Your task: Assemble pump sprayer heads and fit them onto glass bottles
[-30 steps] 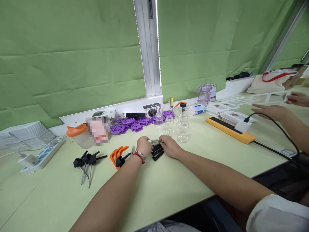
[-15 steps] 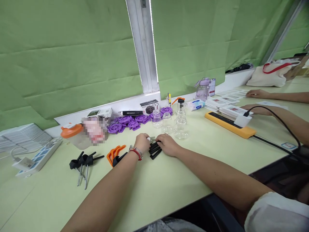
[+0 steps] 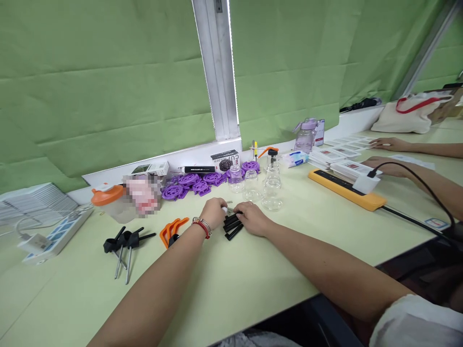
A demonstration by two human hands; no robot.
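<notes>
My left hand point(image 3: 214, 213) is closed at the middle of the table, with a small white piece point(image 3: 224, 210) at its fingertips. Just right of it, my right hand point(image 3: 253, 218) curls its fingers over the end of a group of short black tubes point(image 3: 233, 227) lying side by side. Small coil springs point(image 3: 229, 202) lie on the table between and behind my fingertips. Left of my forearm are orange handle-shaped parts point(image 3: 172, 231), partly hidden, and black pieces with metal rods point(image 3: 125, 241). Clear plastic cups point(image 3: 272, 193) stand behind my right hand.
Purple plastic wheels point(image 3: 195, 183) are heaped by the wall near a cup holder box point(image 3: 226, 161). An orange-lidded container point(image 3: 107, 195) stands left. A yellow power strip point(image 3: 343, 190) with a cable lies right, near another person's hands point(image 3: 388, 144) and stacked cards point(image 3: 327, 155).
My left fingers have drawn slightly back, and a spring now shows apart from the others behind them. My right hand stays on the black tubes. The view has shifted slightly.
</notes>
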